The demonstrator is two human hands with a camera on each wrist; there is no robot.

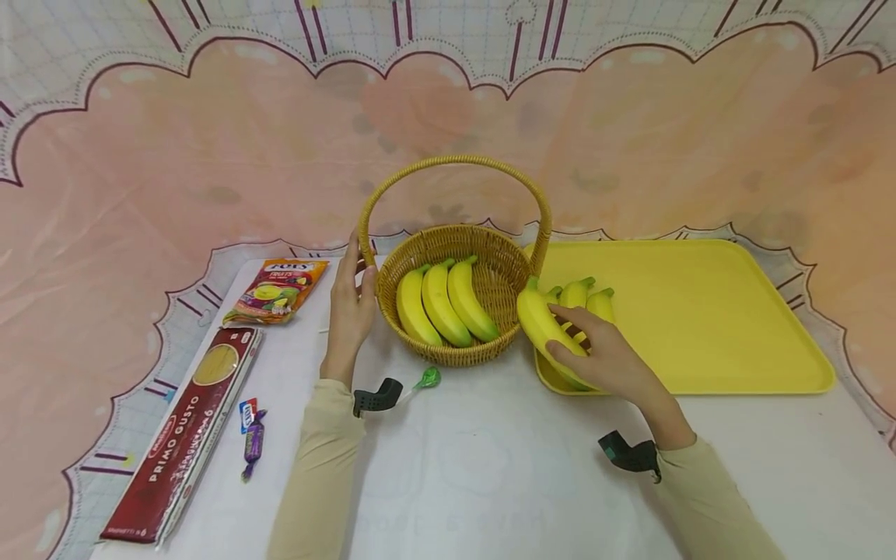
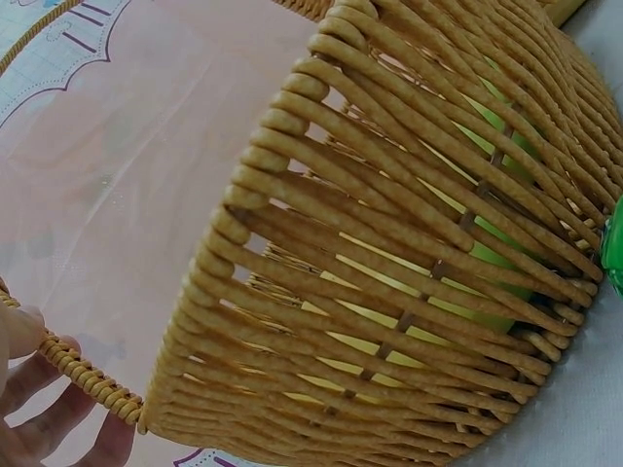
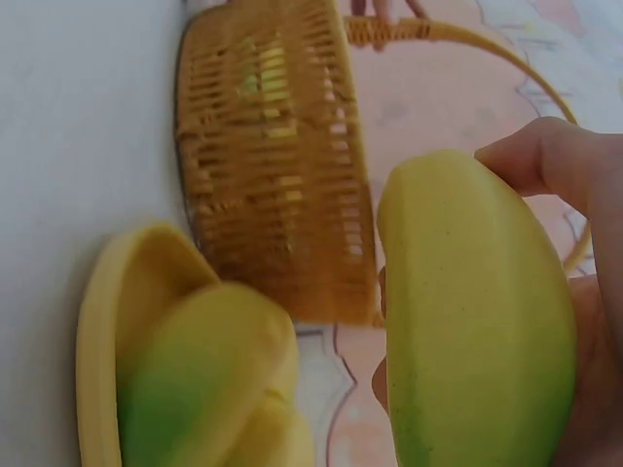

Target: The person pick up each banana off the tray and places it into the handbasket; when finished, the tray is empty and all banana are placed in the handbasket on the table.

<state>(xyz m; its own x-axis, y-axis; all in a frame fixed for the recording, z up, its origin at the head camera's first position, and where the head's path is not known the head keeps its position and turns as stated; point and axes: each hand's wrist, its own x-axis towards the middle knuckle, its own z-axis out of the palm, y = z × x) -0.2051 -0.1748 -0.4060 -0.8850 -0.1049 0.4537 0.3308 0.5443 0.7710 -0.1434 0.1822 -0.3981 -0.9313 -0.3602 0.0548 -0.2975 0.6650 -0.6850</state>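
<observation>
Head view: the right hand's grip [image 1: 606, 354] pinches a banana [image 1: 544, 321] over the left end of the yellow tray [image 1: 721, 315], near the wicker basket [image 1: 448, 357], where three bananas [image 1: 441, 307] lie; the left hand's grip [image 1: 349, 307] curls around one side of the handle [image 1: 455, 159]. Left wrist view: thumb and fingers flank that handle; a light hold could let the basket tip if its rim were bumped. Right wrist view: most fingers seem hidden behind the banana, whose smooth skin might slip if pressure is uneven.
</observation>
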